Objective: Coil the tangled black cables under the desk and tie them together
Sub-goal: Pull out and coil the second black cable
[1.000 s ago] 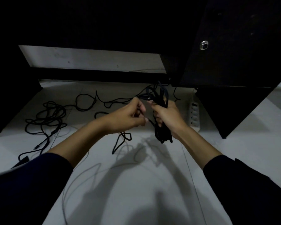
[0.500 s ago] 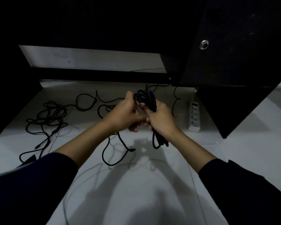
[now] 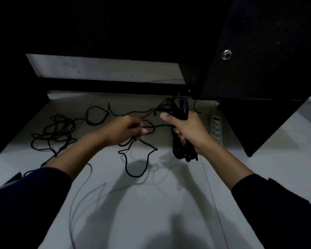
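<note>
Above me the dark counter (image 3: 258, 51) shades a floor (image 3: 151, 203) where loose cable (image 3: 52, 133) sprawls. My right hand (image 3: 188, 130) grips the coiled bundle (image 3: 180, 112) upright so loops stay gathered; my left hand (image 3: 126, 130) pinches the free strand (image 3: 162, 125), ready to feed another loop.

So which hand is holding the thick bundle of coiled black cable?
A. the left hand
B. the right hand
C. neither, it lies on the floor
B: the right hand has its grip round the coiled bundle, while the left hand pinches a single loose strand.
</note>
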### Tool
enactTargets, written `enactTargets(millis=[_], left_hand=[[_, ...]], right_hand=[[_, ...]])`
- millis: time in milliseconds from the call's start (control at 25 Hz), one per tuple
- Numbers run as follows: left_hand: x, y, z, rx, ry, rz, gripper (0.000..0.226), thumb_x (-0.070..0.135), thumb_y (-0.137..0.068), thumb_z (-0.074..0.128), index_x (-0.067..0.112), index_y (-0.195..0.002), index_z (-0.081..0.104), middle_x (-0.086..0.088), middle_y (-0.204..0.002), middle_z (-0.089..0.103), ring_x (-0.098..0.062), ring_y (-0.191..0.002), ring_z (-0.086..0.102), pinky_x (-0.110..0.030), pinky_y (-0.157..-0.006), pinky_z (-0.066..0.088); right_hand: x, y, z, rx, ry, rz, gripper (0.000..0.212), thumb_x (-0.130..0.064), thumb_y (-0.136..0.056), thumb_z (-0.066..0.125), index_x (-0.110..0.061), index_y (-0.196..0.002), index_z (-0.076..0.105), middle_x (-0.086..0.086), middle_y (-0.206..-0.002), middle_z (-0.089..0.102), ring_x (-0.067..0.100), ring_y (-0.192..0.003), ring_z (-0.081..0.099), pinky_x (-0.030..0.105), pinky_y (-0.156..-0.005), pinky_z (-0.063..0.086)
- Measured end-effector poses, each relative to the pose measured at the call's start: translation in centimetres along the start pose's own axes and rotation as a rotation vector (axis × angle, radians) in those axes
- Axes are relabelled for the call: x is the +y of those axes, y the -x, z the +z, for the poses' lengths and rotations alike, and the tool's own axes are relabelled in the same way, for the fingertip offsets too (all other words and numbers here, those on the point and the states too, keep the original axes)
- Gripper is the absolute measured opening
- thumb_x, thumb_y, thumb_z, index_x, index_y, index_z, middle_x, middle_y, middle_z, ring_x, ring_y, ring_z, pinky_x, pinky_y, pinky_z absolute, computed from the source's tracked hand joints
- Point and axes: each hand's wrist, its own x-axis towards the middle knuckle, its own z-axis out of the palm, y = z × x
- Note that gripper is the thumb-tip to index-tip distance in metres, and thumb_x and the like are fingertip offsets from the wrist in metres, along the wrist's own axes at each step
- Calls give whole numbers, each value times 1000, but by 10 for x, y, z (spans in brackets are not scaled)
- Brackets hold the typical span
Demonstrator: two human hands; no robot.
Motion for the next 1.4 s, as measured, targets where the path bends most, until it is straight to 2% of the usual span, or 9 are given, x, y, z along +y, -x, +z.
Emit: enactTargets(millis=[120,360,680,800,920,1000,1120,1240,1400], left_hand=[[3,-5,-3,134,53,-2,23,29,-94,57,8,-87,63,-6,-77,69,-19,-71,68,-34,-69,54],[14,-9,-4,363,141,16,15,31,-91,62,17,-87,65,4,-73,69,-7,-58,66,-18,-54,50],[13,-18,-2,468,-18,-20,33,35,-87,67,13,-111,61,-6,-104,59,-21,-84,64,-36,-75,55],[11,-22,2,453,174,-175,52,43,-80,72,17,-122,54,-5,-125,52,-21,-104,57,-40,-87,53],[5,-25,5,377,372,-299,63,33,-78,77,16,-131,47,0,-125,49,-18,-113,51,-38,-96,49],[3,-23,8,280,563,-266,44,17,-89,66,12,-129,48,-6,-122,54,-21,-107,57,-35,-92,52],[12,-15,9,166,865,-214,24,11,-101,45,15,-124,44,-11,-116,62,-12,-67,60,-20,-59,53],[16,-16,2,204,846,-165,24,22,-104,37,6,-120,45,-15,-109,69,-7,-43,32,-16,-44,33],[21,-13,-9,217,784,-118,31,28,-103,37,1,-114,49,-14,-103,72,-8,-42,22,-20,-45,24]], right_hand=[[-2,3,1,-96,12,13,25,-35,-79,77,-15,-93,71,-13,-42,41,2,-33,37,16,-36,28],[-3,0,0,-194,-80,37,20,-37,-90,64,-18,-84,64,-4,-51,41,7,-39,34,19,-38,29],[-14,-3,12,-99,-255,-94,21,-28,-94,60,-17,-76,63,-2,-62,58,11,-43,43,21,-44,38],[-13,-5,14,-83,-334,-114,22,-28,-94,60,-20,-73,63,-2,-67,61,12,-45,44,23,-46,40],[-10,-8,14,-30,-398,-123,26,-28,-94,60,-24,-69,64,-1,-71,62,13,-48,45,25,-50,40],[-9,-11,11,13,-444,-115,23,-28,-95,59,-21,-73,63,-1,-72,62,13,-49,46,27,-52,39],[-5,-15,8,71,-449,-94,22,-28,-95,59,-21,-73,62,-2,-70,61,14,-50,45,29,-55,40],[-1,-13,5,76,-463,-23,19,-28,-93,62,-17,-78,58,-3,-62,52,11,-46,41,27,-49,36],[-1,-13,0,83,-491,13,17,-28,-92,64,-13,-90,56,-5,-54,40,10,-42,34,23,-41,29]])
